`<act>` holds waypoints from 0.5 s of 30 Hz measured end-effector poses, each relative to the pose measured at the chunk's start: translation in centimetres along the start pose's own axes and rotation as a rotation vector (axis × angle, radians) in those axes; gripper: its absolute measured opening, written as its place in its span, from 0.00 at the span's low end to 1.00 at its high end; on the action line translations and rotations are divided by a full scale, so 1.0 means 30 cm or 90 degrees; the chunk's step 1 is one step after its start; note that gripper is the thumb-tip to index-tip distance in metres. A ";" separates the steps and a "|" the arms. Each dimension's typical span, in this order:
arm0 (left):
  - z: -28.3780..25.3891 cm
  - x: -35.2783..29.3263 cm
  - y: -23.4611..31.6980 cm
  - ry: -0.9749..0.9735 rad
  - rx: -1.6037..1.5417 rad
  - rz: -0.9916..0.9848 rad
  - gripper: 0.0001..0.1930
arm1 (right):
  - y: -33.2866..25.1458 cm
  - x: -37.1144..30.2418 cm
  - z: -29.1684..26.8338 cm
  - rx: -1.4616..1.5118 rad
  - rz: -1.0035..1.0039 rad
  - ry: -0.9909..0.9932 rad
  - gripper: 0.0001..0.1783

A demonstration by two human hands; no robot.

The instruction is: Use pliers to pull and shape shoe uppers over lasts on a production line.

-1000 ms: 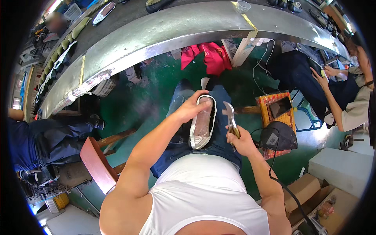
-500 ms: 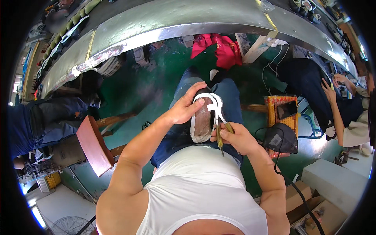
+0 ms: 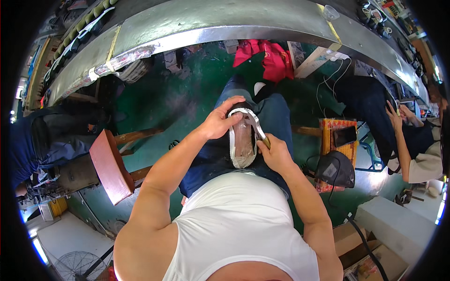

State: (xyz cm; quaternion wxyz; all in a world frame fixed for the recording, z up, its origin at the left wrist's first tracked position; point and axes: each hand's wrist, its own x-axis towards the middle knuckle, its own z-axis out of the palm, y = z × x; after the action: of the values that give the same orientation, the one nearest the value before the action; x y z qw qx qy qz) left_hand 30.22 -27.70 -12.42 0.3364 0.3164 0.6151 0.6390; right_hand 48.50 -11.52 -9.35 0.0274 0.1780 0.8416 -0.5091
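An unfinished shoe rests bottom up on my lap, toe end away from me, its brown underside ringed by a pale edge. My left hand is closed around its far left side, the thumb pressing on the underside. In my right hand are metal pincers with brass-coloured handles, the fingers wrapped round them. Their curved head reaches along the shoe's far right edge, near my left thumb. Whether the jaws bite on the edge is too small to tell.
A long metal-topped bench runs across the far side, with red cloth below it. A reddish stool stands at left. At right, a phone and a black bag-like object lie near a co-worker's hand.
The pincers' spread handles have come together in my right hand, and their head now lies along the far edge. The white strip crossing the shoe's right side no longer shows.
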 end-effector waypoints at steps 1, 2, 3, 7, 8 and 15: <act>-0.001 -0.004 0.016 -0.010 0.008 -0.018 0.24 | -0.014 -0.008 -0.013 0.001 0.000 0.000 0.13; 0.000 -0.005 0.033 -0.020 0.016 -0.037 0.25 | -0.029 -0.020 -0.033 -0.035 0.008 -0.016 0.13; 0.007 -0.010 0.054 -0.021 0.012 -0.037 0.25 | -0.051 -0.029 -0.051 -0.073 0.020 -0.034 0.13; 0.050 -0.002 0.080 0.048 -0.112 -0.192 0.23 | -0.099 -0.033 -0.094 -0.159 0.022 -0.077 0.13; 0.060 0.001 0.075 0.093 -0.066 -0.211 0.22 | -0.110 -0.031 -0.099 -0.177 0.028 -0.095 0.13; 0.049 0.016 0.074 0.113 0.006 -0.203 0.21 | -0.119 -0.048 -0.209 0.108 0.216 -0.246 0.16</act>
State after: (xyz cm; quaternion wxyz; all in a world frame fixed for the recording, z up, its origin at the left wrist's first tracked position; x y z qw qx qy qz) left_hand 31.04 -26.50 -10.15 0.3762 0.1588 0.6876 0.6003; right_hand 49.53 -7.96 -2.99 0.2573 0.2176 0.7334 -0.5904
